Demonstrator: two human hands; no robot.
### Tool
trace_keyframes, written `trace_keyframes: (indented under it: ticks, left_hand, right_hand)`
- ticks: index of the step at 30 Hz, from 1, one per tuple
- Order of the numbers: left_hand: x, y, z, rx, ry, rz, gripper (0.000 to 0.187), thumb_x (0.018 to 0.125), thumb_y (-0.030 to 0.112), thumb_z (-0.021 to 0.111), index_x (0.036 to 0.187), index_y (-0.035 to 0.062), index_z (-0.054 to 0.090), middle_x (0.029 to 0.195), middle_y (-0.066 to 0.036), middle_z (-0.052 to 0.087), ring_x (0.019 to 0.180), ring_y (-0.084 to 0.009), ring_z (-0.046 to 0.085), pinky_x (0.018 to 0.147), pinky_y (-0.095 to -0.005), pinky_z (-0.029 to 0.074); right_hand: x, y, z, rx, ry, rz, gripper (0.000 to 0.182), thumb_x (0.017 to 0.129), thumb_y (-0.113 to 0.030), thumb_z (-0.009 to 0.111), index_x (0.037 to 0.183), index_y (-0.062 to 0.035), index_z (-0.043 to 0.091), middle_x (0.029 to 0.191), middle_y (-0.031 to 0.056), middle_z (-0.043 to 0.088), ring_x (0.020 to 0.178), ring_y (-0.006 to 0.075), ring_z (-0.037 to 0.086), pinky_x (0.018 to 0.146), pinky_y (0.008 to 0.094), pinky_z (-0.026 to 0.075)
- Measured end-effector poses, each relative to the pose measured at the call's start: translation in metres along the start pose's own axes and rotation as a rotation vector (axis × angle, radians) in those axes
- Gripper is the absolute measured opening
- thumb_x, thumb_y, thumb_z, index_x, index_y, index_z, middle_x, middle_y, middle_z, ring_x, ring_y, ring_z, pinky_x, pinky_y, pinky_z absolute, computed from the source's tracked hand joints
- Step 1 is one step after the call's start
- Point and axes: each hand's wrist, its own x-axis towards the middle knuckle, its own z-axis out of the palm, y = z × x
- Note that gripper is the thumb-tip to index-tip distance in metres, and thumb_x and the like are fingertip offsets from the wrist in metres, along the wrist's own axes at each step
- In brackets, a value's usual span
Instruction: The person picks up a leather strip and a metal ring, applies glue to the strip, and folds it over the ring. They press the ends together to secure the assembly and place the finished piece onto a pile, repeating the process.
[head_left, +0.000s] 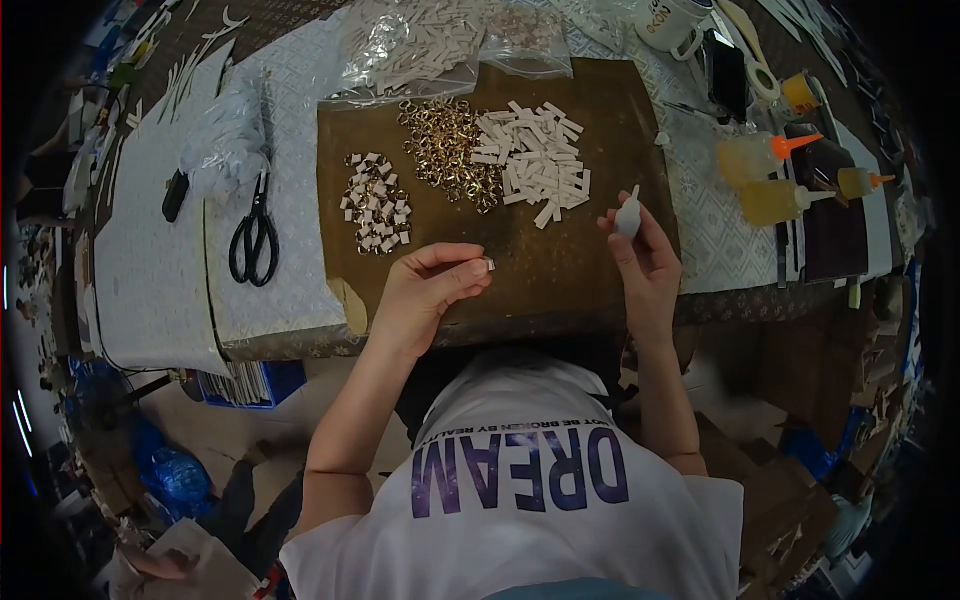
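Note:
My left hand (437, 282) is over the near part of a brown board, its thumb and fingers pinched on a small white strip piece (490, 264); most of that piece is hidden by the fingertips. Further right, my right hand (648, 262) grips a small white squeeze bottle (628, 216) with its narrow nozzle pointing up and away. Beyond my hands on the board (575, 262) lie a pile of gold metal rings or clasps (450, 150) and a heap of short white strips (535, 160). To the left is a cluster of metal pieces with white strips around them (377, 205).
Clear bags of white strips (410, 45) lie at the board's far edge. Black scissors (255, 240) and a plastic bag (228, 140) are on the left. Bottles of yellow liquid (775, 202), a phone (725, 75) and a mug (668, 22) stand on the right.

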Motion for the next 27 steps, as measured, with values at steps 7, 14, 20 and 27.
trace_keyframes:
  ticks: [7, 14, 20, 27]
  left_hand:
    - [0.000, 0.000, 0.004, 0.007, 0.016, 0.001, 0.023, 0.079, 0.004, 0.070, 0.100, -0.0018, 0.064, 0.088, -0.010, 0.067, 0.079, -0.0155, 0.066, 0.073, -0.0257, 0.054]
    - [0.002, -0.001, 0.004, 0.010, 0.015, -0.013, 0.022, 0.078, 0.003, 0.071, 0.098, -0.0017, 0.064, 0.087, -0.009, 0.067, 0.078, -0.0153, 0.065, 0.073, -0.0255, 0.054]
    - [0.006, -0.005, -0.003, 0.034, 0.007, 0.010, 0.019, 0.079, -0.001, 0.068, 0.096, 0.0009, 0.063, 0.086, -0.008, 0.067, 0.074, -0.0145, 0.065, 0.068, -0.0235, 0.052]
    - [0.010, -0.006, -0.011, -0.012, -0.018, 0.137, 0.026, 0.082, 0.005, 0.068, 0.089, 0.0101, 0.043, 0.093, -0.010, 0.064, 0.078, -0.0161, 0.064, 0.070, -0.0257, 0.052]
  right_hand:
    - [0.012, 0.026, -0.018, -0.161, 0.098, -0.162, 0.034, 0.089, -0.004, 0.059, 0.121, 0.0006, 0.047, 0.116, 0.0089, 0.058, 0.105, 0.0136, 0.055, 0.091, 0.0257, 0.043]
    - [0.015, 0.041, -0.018, -0.235, 0.136, -0.260, 0.030, 0.088, -0.001, 0.059, 0.115, -0.0016, 0.047, 0.115, 0.0102, 0.057, 0.108, 0.0154, 0.054, 0.091, 0.0258, 0.042]
    - [0.017, 0.038, -0.011, -0.343, 0.149, -0.251, 0.027, 0.088, 0.002, 0.056, 0.114, -0.0010, 0.046, 0.115, 0.0117, 0.057, 0.113, 0.0195, 0.052, 0.094, 0.0291, 0.040]
    - [0.017, 0.044, -0.012, -0.387, 0.119, -0.290, 0.029, 0.091, 0.000, 0.052, 0.118, -0.0017, 0.044, 0.119, 0.0113, 0.053, 0.116, 0.0197, 0.048, 0.098, 0.0306, 0.037]
